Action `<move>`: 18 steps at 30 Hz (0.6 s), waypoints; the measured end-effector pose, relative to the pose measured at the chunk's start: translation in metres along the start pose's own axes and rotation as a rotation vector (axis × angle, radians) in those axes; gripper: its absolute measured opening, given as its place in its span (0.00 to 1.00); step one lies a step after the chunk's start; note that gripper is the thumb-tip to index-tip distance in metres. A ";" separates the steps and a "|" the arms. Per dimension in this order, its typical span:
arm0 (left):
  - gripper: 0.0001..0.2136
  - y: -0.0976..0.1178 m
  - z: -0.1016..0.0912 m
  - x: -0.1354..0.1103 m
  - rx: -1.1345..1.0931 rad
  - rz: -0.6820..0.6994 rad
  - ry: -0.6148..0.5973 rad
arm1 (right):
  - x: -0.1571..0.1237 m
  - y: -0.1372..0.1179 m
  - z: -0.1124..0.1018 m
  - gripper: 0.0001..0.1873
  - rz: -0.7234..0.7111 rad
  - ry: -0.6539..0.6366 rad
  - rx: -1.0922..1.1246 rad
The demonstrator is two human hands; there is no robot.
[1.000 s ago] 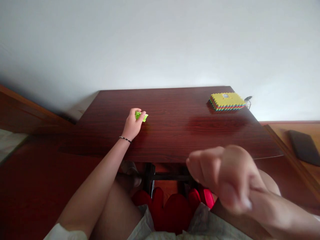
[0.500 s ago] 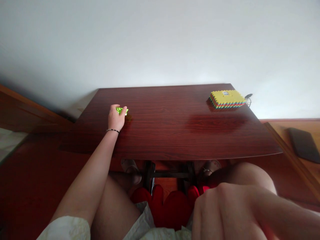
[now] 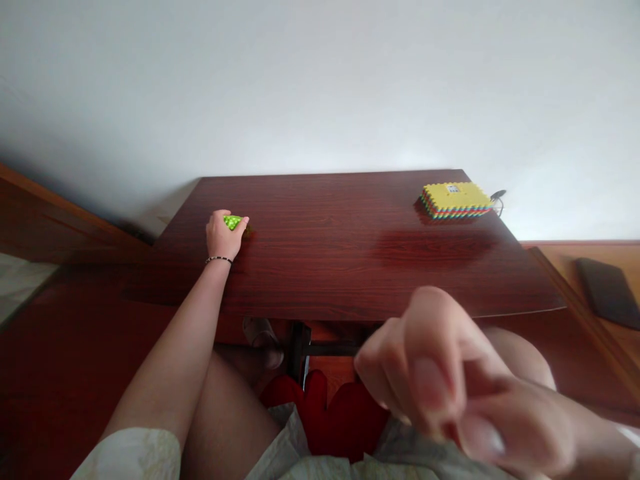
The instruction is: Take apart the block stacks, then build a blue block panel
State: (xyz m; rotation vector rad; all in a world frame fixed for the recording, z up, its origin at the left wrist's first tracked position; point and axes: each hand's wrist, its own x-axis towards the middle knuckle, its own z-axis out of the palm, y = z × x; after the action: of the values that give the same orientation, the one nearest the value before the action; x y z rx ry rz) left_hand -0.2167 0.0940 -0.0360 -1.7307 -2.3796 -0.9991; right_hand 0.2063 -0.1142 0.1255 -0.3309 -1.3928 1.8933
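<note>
My left hand (image 3: 221, 236) reaches out over the left part of a dark red wooden table (image 3: 345, 253) and is closed round a small bright green studded block (image 3: 232, 221), which rests on or just above the tabletop. A thin bracelet circles that wrist. My right hand (image 3: 440, 373) hangs close to the camera, low and to the right, over my lap. It is blurred, its fingers curled in loosely, and nothing shows between them.
A flat stack of coloured foam tiles with a yellow top (image 3: 455, 201) lies at the table's far right corner. A dark flat object (image 3: 607, 290) lies on a lighter wooden surface at the right. A red cushion (image 3: 330, 413) sits under the table by my knees.
My left hand has carried the green block leftward along the table. My right hand dropped to the lap, then rose again closer to the camera.
</note>
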 end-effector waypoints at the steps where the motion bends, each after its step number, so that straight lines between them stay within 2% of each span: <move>1: 0.27 -0.001 -0.001 0.002 0.023 -0.016 -0.011 | 0.010 0.010 -0.003 0.10 -0.084 -0.004 0.054; 3: 0.32 -0.002 -0.003 0.004 0.075 -0.079 -0.029 | 0.027 0.031 -0.015 0.13 -0.230 0.037 0.140; 4: 0.35 -0.002 -0.003 0.004 0.100 -0.126 -0.036 | 0.033 0.041 -0.024 0.14 -0.251 0.075 0.153; 6: 0.38 0.001 -0.005 0.003 0.148 -0.199 -0.035 | 0.042 0.057 -0.045 0.14 -0.246 0.157 0.142; 8: 0.38 0.004 -0.007 -0.001 0.181 -0.155 -0.032 | 0.046 0.065 -0.065 0.13 -0.232 0.237 0.104; 10: 0.38 0.006 -0.009 -0.006 0.199 -0.007 -0.063 | 0.046 0.067 -0.080 0.12 -0.223 0.304 0.065; 12: 0.38 0.008 -0.010 -0.009 0.218 0.099 -0.149 | 0.045 0.066 -0.090 0.12 -0.214 0.350 0.028; 15: 0.41 0.010 -0.009 -0.011 0.258 0.067 -0.311 | 0.042 0.064 -0.100 0.12 -0.205 0.401 -0.033; 18: 0.46 0.010 -0.008 -0.013 0.272 -0.009 -0.352 | 0.039 0.060 -0.107 0.13 -0.194 0.447 -0.099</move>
State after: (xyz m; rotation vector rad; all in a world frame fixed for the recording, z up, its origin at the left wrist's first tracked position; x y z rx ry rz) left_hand -0.2060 0.0812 -0.0301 -1.9174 -2.5712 -0.3654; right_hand 0.2188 -0.0189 0.0392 -0.6044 -1.1683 1.4815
